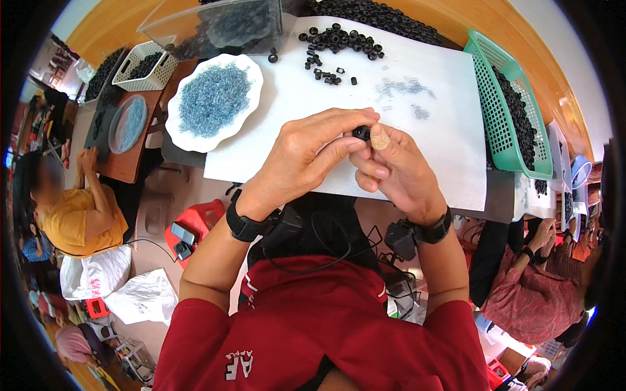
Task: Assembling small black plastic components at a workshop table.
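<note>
My left hand (pixel 301 148) and my right hand (pixel 405 171) meet above the near part of a white sheet (pixel 450 150). Between the left thumb and fingers is a small black round plastic part (pixel 360 132). The right thumb, wrapped in tan tape, presses against its right side, with the right fingers curled beneath. Whether a tiny piece sits in the right fingertips is hidden. Beyond the hands lie several loose black plastic parts (pixel 342 40) and a scatter of tiny clear bluish pieces (pixel 404 88). A scalloped white plate (pixel 195 141) heaped with similar bluish pieces stands left.
A green basket (pixel 493 120) of black parts borders the sheet on the right. At the far left stands a clear bin (pixel 156 29); more black parts (pixel 385 19) are piled at the back. People sit at both sides, one in a yellow shirt (pixel 85 218).
</note>
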The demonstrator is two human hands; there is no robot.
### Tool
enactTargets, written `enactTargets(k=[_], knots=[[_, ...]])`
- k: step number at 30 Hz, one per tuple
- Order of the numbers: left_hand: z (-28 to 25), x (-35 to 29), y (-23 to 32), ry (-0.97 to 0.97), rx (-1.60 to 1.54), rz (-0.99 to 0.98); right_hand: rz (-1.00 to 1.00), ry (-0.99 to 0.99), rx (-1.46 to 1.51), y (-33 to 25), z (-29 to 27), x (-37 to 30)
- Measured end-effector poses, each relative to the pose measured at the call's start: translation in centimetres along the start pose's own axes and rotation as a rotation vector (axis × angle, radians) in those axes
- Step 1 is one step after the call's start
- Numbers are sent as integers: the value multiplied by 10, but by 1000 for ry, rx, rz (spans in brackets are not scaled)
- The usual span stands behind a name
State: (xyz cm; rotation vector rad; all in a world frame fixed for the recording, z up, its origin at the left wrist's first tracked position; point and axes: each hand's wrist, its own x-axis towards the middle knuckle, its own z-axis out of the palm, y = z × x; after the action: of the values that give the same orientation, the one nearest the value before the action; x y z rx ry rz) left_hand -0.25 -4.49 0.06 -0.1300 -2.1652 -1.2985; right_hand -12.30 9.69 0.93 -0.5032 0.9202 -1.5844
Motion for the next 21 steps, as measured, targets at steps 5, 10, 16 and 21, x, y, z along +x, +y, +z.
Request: enactTargets(k=[5, 10, 16, 21], knots=[[19, -9, 4, 93, -337, -164, -261, 103, -331, 5, 3, 5], [25, -9, 8, 127, -561, -385, -456, 219, -493, 17, 8, 6], [28, -7, 5, 125, -476, -303, -510, 232, -661, 22, 1, 5], [28, -6, 6, 136, -500, -296, -551, 211, -645, 22, 2, 4]])
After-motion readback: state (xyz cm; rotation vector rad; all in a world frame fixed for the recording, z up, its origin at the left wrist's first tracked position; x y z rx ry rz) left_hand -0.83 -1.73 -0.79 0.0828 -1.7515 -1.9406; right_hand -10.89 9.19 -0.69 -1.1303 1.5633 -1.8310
